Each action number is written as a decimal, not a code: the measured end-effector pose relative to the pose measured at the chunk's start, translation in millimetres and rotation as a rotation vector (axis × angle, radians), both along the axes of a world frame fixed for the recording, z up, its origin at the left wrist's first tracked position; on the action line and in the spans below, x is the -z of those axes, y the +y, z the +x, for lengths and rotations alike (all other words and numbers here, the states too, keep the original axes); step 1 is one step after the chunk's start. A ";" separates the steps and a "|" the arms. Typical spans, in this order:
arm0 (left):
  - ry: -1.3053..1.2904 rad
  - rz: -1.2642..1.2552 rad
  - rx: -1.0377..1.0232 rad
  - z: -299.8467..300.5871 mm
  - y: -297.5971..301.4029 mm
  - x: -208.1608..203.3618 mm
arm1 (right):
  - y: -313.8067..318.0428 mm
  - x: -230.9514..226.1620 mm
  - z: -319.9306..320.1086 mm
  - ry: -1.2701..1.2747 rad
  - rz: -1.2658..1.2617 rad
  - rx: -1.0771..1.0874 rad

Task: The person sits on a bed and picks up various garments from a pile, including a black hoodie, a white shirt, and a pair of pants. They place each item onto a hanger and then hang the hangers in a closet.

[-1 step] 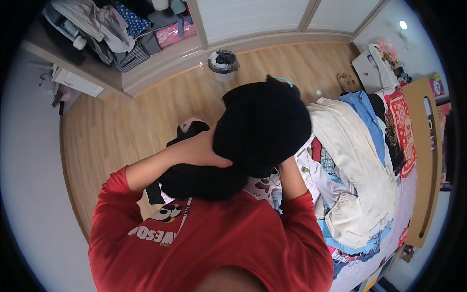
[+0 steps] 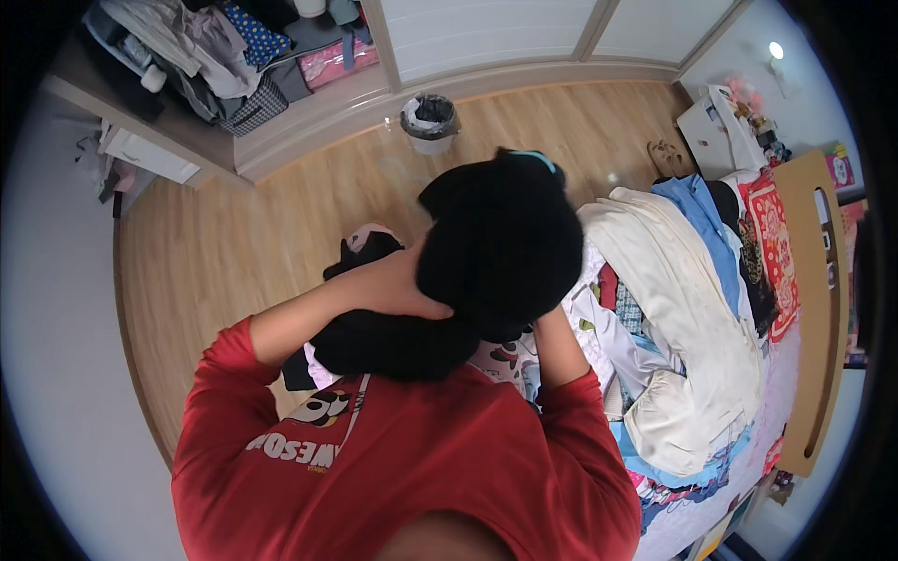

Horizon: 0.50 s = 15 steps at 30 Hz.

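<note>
Out in front of the torso, approx. mid-view, both bare hands are working at a bulky black garment (image 2: 500,252), which is hanging bunched betw. them and showing a turquoise strip (image 2: 540,161) along its top edge. L arm is bending at the elbow well out to the side; its forearm is coming bare out of the pushed-up red sleeve (image 2: 229,374) and slanting up twd. the ctr. The L hand (image 2: 402,285) is lying w/ its back up, thumb stretching to the R along the cloth's near side, other fingers disappearing behind the fabric. Its grip is partly closing, w/ cloth betw. thumb and fingers. R forearm is rising more steeply, leaning a bit L, from the other red sleeve (image 2: 572,397). The R hand (image 2: 544,323) is mostly hiding under/behind the bunch, only the wrist end showing, so can't tell how far its grip is opening or what exactly it's holding. More black cloth (image 2: 393,346) is lying below the L hand, just beyond the red top (image 2: 421,467); can't tell if it's forming part of the same pc. To the R, a cream garment (image 2: 697,318) is lying across a mixed clothes pile on the bed (image 2: 781,374), near the R forearm but not touching it.
</note>
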<state>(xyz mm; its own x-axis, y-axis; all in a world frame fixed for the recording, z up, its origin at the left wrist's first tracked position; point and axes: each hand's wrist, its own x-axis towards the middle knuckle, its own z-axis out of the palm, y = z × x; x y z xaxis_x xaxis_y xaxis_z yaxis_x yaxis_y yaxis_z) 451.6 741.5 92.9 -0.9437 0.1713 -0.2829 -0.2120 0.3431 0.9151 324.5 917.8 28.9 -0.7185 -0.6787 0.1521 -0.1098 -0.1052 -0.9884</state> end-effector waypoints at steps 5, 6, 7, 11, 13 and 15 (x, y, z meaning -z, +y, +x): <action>0.452 -0.298 0.188 8.0 11.7 82.9 | -5.4 -9.4 41.7 0.232 0.058 0.021; 0.671 -0.448 0.173 13.0 14.5 88.7 | -4.0 -5.0 44.5 0.163 0.134 0.068; 0.529 -0.224 0.027 17.1 15.7 89.8 | -4.5 -6.8 50.0 0.094 0.212 0.115; 0.140 0.353 -0.377 20.4 30.9 71.9 | 2.4 -7.0 70.2 0.418 0.217 0.229; 0.141 0.523 -0.457 9.1 42.7 53.6 | 4.9 2.5 69.5 0.638 0.234 0.352; 0.002 0.664 -0.525 9.0 43.8 62.0 | 12.8 1.2 64.5 0.480 0.226 0.391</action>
